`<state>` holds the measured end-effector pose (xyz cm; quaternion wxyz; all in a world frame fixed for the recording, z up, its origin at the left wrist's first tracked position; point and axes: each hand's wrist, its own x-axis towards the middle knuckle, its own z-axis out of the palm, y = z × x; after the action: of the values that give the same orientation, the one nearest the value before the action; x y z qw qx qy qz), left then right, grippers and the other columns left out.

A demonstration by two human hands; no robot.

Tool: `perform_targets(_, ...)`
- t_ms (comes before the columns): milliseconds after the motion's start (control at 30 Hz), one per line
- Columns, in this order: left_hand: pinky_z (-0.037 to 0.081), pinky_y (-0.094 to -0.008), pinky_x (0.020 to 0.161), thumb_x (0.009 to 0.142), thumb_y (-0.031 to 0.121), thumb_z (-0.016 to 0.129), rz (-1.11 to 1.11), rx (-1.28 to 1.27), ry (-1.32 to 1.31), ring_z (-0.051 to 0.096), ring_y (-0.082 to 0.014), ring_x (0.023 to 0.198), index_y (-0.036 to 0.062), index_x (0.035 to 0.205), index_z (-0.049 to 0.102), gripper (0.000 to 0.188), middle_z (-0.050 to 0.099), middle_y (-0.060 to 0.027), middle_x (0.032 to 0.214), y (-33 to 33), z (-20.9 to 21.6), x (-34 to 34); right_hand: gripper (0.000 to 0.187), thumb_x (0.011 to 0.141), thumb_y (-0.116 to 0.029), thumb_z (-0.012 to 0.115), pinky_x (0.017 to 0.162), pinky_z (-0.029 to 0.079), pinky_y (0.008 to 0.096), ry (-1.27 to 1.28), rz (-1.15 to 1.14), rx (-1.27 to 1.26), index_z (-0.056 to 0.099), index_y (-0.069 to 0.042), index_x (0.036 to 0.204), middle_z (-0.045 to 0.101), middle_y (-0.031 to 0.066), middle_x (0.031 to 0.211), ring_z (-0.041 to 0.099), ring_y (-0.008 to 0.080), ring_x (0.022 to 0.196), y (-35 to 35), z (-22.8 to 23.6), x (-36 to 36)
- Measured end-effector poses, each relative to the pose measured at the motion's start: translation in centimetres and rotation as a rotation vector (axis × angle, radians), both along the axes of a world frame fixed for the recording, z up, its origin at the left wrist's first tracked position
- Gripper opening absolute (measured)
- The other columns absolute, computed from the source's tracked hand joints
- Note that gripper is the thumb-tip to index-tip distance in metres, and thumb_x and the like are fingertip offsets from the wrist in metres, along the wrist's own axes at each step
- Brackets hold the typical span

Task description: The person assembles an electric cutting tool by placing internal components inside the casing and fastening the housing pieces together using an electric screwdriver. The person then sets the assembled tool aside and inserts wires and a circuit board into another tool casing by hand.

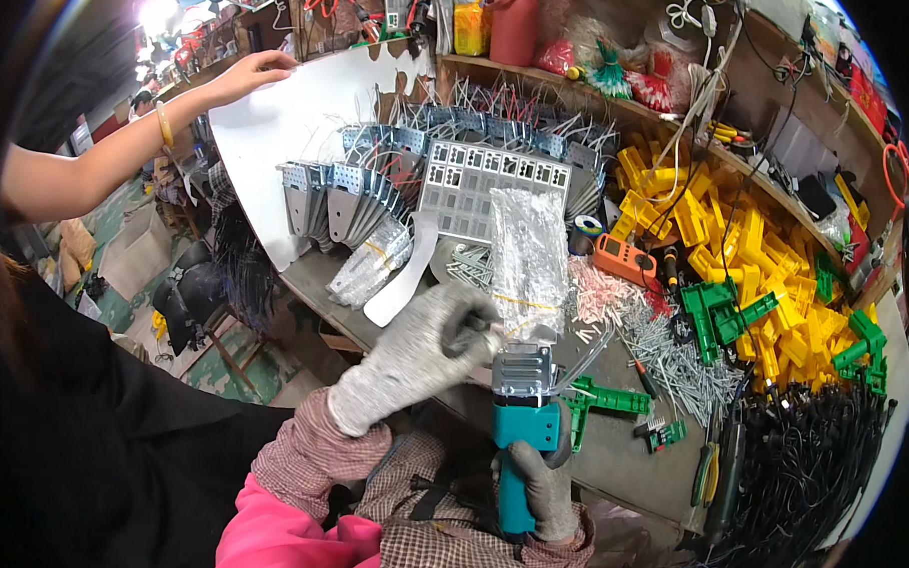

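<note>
My right hand (pixel 544 486), in a grey glove, wraps around the lower part of a teal block-shaped housing (pixel 526 427) with a silver metal piece at its top. The housing stands upright before me, its top just short of a clear plastic-wrapped bundle (pixel 526 251) bound with a yellow band. My left hand (pixel 417 350), also gloved, has its fingers curled into a pinch by the top left of the housing. Whatever they hold, if anything, is too small to make out. A green plastic bracket (pixel 604 399) lies right of the housing.
Yellow plastic housings (pixel 744 264) pile up at right, above black cables (pixel 801 472). Loose screws (pixel 682 361), an orange meter (pixel 624 258) and a grey panel with slots (pixel 491 188) lie on the bench. Another person's arm (pixel 100 171) reaches over a white board (pixel 299 119) at left.
</note>
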<state>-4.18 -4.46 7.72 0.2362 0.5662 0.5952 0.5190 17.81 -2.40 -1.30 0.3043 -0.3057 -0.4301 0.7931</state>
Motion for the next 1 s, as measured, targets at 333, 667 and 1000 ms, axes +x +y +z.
perform_targets(333, 0.049, -0.0409, 0.073, 0.076, 0.017, 0.073, 0.158, 0.256, 0.829, 0.060, -0.0307, 0.084, 0.0047, 0.099, 0.055, 0.031, 0.058, -0.0118, 0.089, 2.5, -3.0, 1.6, 0.083, 0.078, -0.018, 0.079, 0.066, 0.059, 0.0352, 0.000, -0.106, 0.192, 0.031, -0.006, 0.144, 0.060, 0.0155, 0.111, 0.067, 0.0218, 0.078, -0.2, -0.8, 1.3)
perform_targets(667, 0.045, -0.0252, 0.081, 0.091, 0.005, 0.060, -0.095, 0.004, -0.062, 0.050, -0.0079, 0.088, 0.0055, 0.100, 0.053, 0.011, 0.050, 0.0014, 0.093, 2.0, -2.5, -0.4, 0.076, 0.080, -0.028, 0.078, 0.060, 0.057, 0.0326, 0.112, 0.042, -0.041, 0.038, -0.004, 0.140, 0.064, 0.0151, 0.098, 0.066, 0.0210, 0.069, 0.6, -1.8, 2.7)
perform_targets(1000, 0.048, -0.0335, 0.097, 0.091, 0.027, 0.074, -0.083, -0.167, -0.076, 0.057, -0.0177, 0.115, 0.0058, 0.125, 0.055, 0.045, 0.058, -0.0078, 0.122, 2.2, -6.4, -1.9, 0.087, 0.079, -0.082, 0.056, 0.046, 0.041, 0.0269, 0.364, 0.012, -0.118, 0.054, -0.002, 0.113, 0.056, 0.0072, 0.069, 0.050, 0.0155, 0.053, 3.5, -1.4, 7.9)
